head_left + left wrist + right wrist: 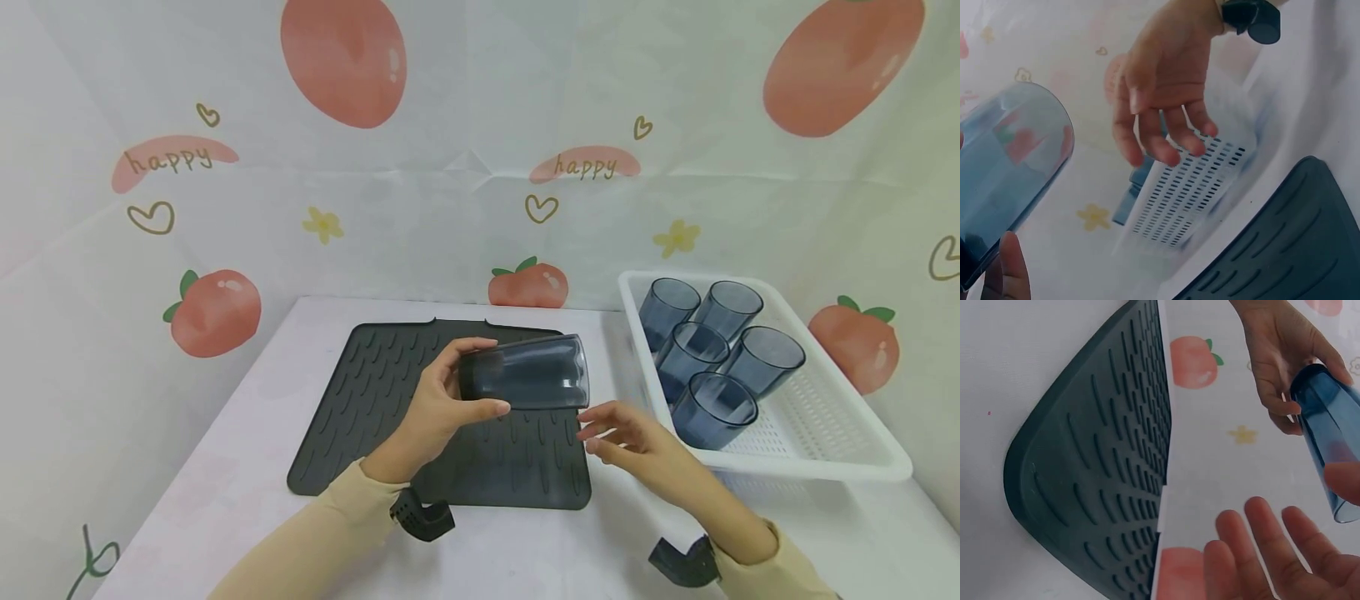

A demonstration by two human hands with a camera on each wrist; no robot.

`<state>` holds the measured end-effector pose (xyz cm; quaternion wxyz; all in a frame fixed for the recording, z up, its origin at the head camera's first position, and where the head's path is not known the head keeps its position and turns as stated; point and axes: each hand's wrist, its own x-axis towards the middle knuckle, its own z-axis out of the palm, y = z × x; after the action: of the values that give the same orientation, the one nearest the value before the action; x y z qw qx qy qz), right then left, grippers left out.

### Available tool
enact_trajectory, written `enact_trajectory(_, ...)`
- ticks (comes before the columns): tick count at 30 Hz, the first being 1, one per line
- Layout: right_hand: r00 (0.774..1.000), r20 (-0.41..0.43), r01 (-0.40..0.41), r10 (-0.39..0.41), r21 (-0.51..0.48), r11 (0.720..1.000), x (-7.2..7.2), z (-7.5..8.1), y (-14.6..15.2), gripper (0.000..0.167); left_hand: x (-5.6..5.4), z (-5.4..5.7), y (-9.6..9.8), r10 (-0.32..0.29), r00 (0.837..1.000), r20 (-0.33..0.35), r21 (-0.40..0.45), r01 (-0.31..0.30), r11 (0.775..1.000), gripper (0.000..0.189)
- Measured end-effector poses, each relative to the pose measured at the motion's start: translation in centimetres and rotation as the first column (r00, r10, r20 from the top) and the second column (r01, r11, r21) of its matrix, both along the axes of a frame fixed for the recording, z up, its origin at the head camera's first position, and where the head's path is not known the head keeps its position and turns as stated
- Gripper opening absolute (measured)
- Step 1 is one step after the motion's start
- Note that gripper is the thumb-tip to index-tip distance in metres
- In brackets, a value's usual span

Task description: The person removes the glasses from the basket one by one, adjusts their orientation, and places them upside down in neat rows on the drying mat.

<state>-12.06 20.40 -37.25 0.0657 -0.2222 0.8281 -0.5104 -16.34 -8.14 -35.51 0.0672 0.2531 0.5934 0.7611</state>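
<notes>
My left hand (pixel 438 404) grips a blue tinted drinking glass (pixel 525 372) by its base end, thumb on the near side and fingers behind. The glass lies sideways above the dark ribbed drying mat (pixel 337 442), its mouth pointing right. Just below and right of that mouth is my right hand (pixel 637 446), fingers loosely bent and nothing in them. In the right wrist view, a gap shows between the right fingertips (pixel 1259 509) and the glass (pixel 1329 419). The left wrist view shows the clear rim end of the glass (pixel 1019 156).
A white perforated basket (pixel 832 442) stands at the right, tilted on the table. Several more blue glasses (pixel 712 408) stand along its left side. Behind the white table (pixel 225 467) hangs a printed cloth (pixel 450 217) with fruit and hearts.
</notes>
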Motion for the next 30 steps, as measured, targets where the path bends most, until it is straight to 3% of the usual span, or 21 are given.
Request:
enact_trajectory(8,0.987,0.131,-0.108,0.094,0.105,0.989,0.2,0.0,0.0,0.033,-0.1,0.3,-0.2,0.042,0.998,-0.045,-0.006,-0.042,0.999,0.071)
enact_trajectory(18,0.986,0.143,-0.111,0.09,0.142,0.984,0.6,0.4,-0.4,0.034,-0.4,0.1,-0.4,0.128,0.991,-0.029,-0.002,-0.128,0.992,0.072)
enact_trajectory(30,0.983,0.14,-0.131,0.116,0.104,0.986,0.8,0.2,-0.3,0.032,-1.1,0.3,-1.0,0.218,0.975,-0.031,0.007,-0.218,0.976,0.077)
